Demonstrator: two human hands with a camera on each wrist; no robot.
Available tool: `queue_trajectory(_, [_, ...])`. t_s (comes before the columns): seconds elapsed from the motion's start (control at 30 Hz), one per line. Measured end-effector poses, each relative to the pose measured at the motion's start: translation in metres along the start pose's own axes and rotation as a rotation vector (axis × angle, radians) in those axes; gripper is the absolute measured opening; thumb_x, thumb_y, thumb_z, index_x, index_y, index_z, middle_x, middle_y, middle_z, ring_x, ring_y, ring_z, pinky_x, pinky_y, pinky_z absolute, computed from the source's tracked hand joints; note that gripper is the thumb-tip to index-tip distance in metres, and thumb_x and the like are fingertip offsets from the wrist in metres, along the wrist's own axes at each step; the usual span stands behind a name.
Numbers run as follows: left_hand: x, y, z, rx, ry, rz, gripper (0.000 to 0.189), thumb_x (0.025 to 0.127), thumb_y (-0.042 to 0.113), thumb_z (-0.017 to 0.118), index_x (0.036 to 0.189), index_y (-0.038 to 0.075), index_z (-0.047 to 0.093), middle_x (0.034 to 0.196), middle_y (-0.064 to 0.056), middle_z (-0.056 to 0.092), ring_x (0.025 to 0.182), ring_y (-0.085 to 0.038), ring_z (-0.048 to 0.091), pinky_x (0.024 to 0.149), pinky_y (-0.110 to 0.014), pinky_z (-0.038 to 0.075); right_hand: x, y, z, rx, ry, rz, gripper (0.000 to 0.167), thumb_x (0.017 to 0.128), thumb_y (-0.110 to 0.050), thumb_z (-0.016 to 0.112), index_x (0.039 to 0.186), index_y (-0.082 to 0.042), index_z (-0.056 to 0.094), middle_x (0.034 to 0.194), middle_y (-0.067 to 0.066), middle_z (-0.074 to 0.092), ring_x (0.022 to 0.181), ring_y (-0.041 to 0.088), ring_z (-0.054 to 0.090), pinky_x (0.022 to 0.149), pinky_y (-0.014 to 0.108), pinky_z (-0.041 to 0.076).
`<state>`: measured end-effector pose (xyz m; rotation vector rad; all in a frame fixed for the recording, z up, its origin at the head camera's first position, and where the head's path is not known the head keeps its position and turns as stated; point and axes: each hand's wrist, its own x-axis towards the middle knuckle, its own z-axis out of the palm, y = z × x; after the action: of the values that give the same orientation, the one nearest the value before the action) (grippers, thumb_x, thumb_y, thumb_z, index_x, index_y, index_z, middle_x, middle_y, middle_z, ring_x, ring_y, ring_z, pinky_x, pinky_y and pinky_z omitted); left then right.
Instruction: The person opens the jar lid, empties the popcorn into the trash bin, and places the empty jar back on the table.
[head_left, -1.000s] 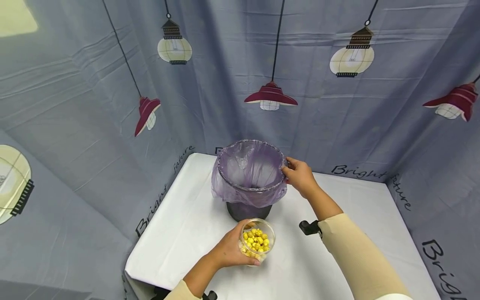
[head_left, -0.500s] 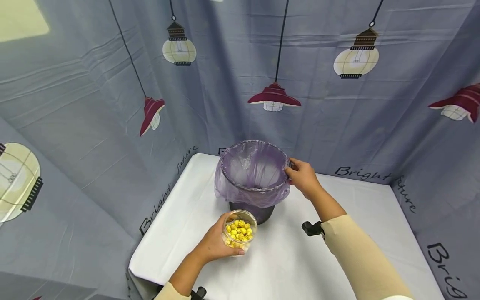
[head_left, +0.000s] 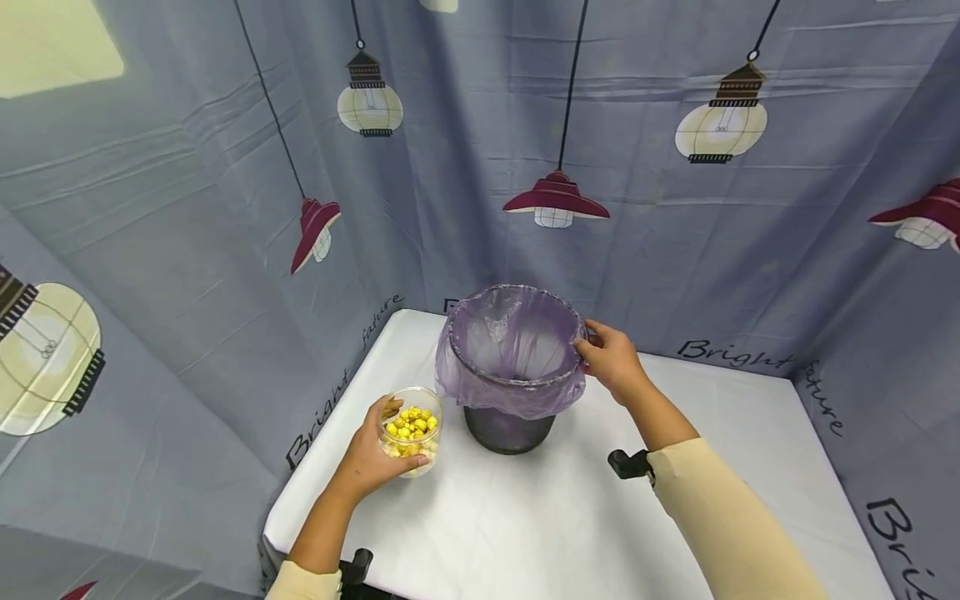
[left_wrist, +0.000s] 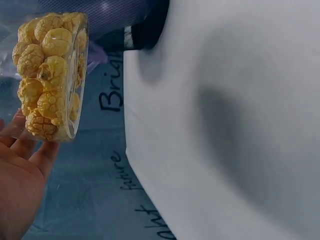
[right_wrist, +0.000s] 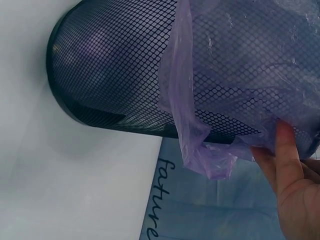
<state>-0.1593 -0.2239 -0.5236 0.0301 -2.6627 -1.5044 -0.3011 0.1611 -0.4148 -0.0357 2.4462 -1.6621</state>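
My left hand [head_left: 367,458] grips a clear round jar [head_left: 428,457] of yellow popcorn [head_left: 411,423] by its side, left of the wastebasket. Up close in the left wrist view, the popcorn balls [left_wrist: 49,75] fill the jar's base, with fingertips at its lower side. The dark mesh wastebasket [head_left: 510,432] stands upright at the table's back, lined with a thin purple bag [head_left: 463,379] folded over its rim. On the basket's right side, my right hand [head_left: 611,360] pinches the bag-covered rim. The bag's loose edge [right_wrist: 184,100] hangs outside the mesh in the right wrist view.
A white-covered table [head_left: 525,525] lies beneath the hands. Grey-blue curtains [head_left: 465,167] printed with lamps and lettering enclose its back and sides. A black wrist mount [head_left: 628,464] sits on the right sleeve.
My left hand has carried the popcorn jar leftward and slightly farther back, from in front of the wastebasket to its left. The right hand keeps its hold on the rim.
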Motion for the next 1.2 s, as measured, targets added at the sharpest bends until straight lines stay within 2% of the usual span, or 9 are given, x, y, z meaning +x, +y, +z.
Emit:
queue_trajectory(0.27, [0.014, 0.006, -0.023, 0.027, 0.048, 0.031, 0.124, 0.058, 0.047, 0.096, 0.154, 0.017, 0.024, 0.148, -0.018, 0.043, 0.136, -0.039, 0.042, 0.108, -0.061, 0.037, -0.001, 0.005, 0.000, 0.009, -0.007, -0.024, 0.062, 0.105, -0.019, 0.049, 0.158, -0.003, 0.020, 0.154, 0.025, 0.038, 0.132, 0.038, 0.050, 0.095, 0.041, 0.053])
queue_trajectory(0.47, [0.038, 0.017, -0.034, 0.058, 0.058, 0.045, 0.126, 0.059, 0.050, 0.094, 0.156, 0.012, 0.021, 0.151, -0.019, 0.040, 0.138, -0.040, 0.039, 0.109, -0.062, 0.035, -0.001, 0.005, 0.000, -0.003, 0.008, -0.036, 0.061, 0.105, -0.019, 0.050, 0.157, -0.003, 0.022, 0.151, 0.026, 0.041, 0.130, 0.038, 0.052, 0.095, 0.041, 0.054])
queue_trajectory(0.7, [0.061, 0.042, -0.053, 0.006, 0.094, 0.139, 0.122, 0.061, 0.042, 0.096, 0.155, 0.011, 0.023, 0.148, -0.020, 0.040, 0.136, -0.040, 0.041, 0.109, -0.061, 0.036, 0.000, 0.004, 0.001, 0.011, 0.007, -0.035, 0.060, 0.105, -0.017, 0.050, 0.157, -0.003, 0.024, 0.150, 0.026, 0.043, 0.128, 0.039, 0.053, 0.094, 0.041, 0.054])
queue_trajectory(0.93, [0.083, 0.069, -0.071, 0.073, 0.123, 0.275, 0.116, 0.060, 0.039, 0.096, 0.150, 0.007, 0.030, 0.138, -0.020, 0.042, 0.129, -0.041, 0.044, 0.106, -0.061, 0.038, -0.002, 0.004, 0.002, 0.002, 0.009, -0.037, 0.060, 0.105, -0.017, 0.049, 0.157, -0.003, 0.023, 0.151, 0.027, 0.041, 0.130, 0.039, 0.052, 0.095, 0.043, 0.053])
queue_trajectory(1.07, [0.091, 0.082, -0.073, 0.075, 0.107, 0.293, 0.115, 0.061, 0.038, 0.096, 0.150, 0.008, 0.030, 0.138, -0.019, 0.043, 0.129, -0.037, 0.044, 0.106, -0.059, 0.040, -0.002, 0.004, 0.002, 0.001, 0.006, -0.037, 0.060, 0.105, -0.017, 0.049, 0.157, -0.002, 0.022, 0.151, 0.027, 0.041, 0.130, 0.040, 0.052, 0.096, 0.042, 0.053])
queue_trajectory(1.2, [0.098, 0.096, -0.067, 0.052, 0.081, 0.325, 0.114, 0.061, 0.034, 0.097, 0.150, 0.011, 0.029, 0.139, -0.018, 0.044, 0.128, -0.034, 0.045, 0.105, -0.056, 0.043, -0.002, 0.005, 0.001, 0.000, 0.010, -0.030, 0.061, 0.105, -0.019, 0.050, 0.157, -0.003, 0.023, 0.151, 0.026, 0.040, 0.130, 0.039, 0.052, 0.095, 0.042, 0.053])
